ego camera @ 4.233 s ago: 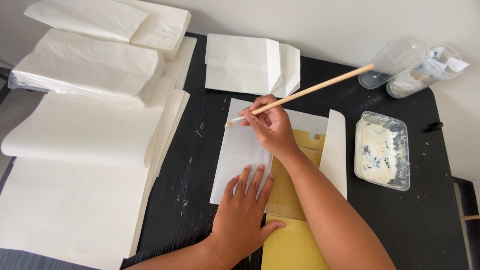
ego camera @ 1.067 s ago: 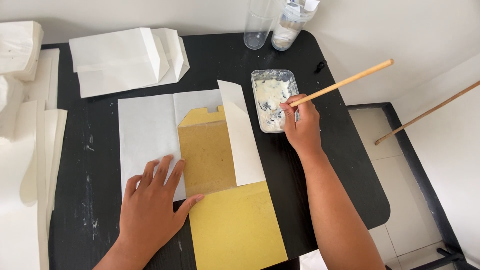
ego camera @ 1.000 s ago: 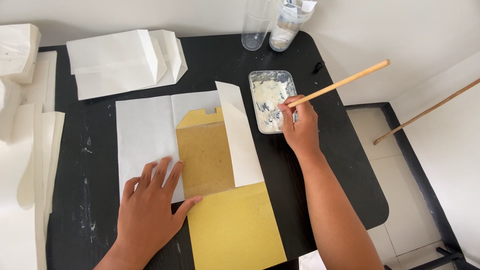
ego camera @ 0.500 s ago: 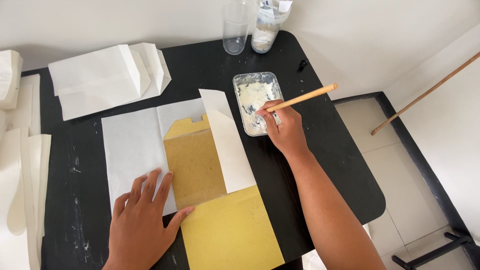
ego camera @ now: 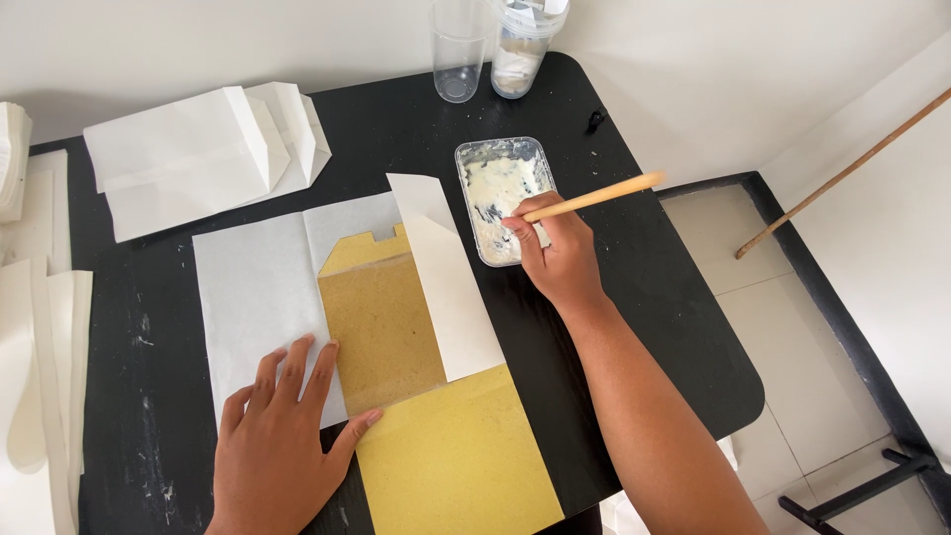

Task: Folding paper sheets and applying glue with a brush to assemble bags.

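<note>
My right hand point(ego camera: 557, 256) grips a wooden-handled brush point(ego camera: 594, 197), its tip down in a clear plastic tray of white paste point(ego camera: 498, 194). My left hand point(ego camera: 280, 436) lies flat, fingers spread, on the lower left of a white paper sheet point(ego camera: 256, 287) spread on the black table point(ego camera: 555, 347). A yellow-brown card template point(ego camera: 396, 337) lies on the sheet, and the sheet's right flap point(ego camera: 444, 272) is folded up over the card. The brush bristles are hidden behind my fingers.
Finished white paper bags point(ego camera: 198, 159) lie at the back left. Stacks of white paper point(ego camera: 40, 357) cover the table's left edge. Two clear plastic cups point(ego camera: 458, 50) stand at the back. A wooden stick point(ego camera: 842, 173) leans against the wall at right, above tiled floor.
My right hand went from brushing along the sheet's edge to the paste tray and lowered the brush into it. My left hand stayed pressed on the paper. The view shifted right.
</note>
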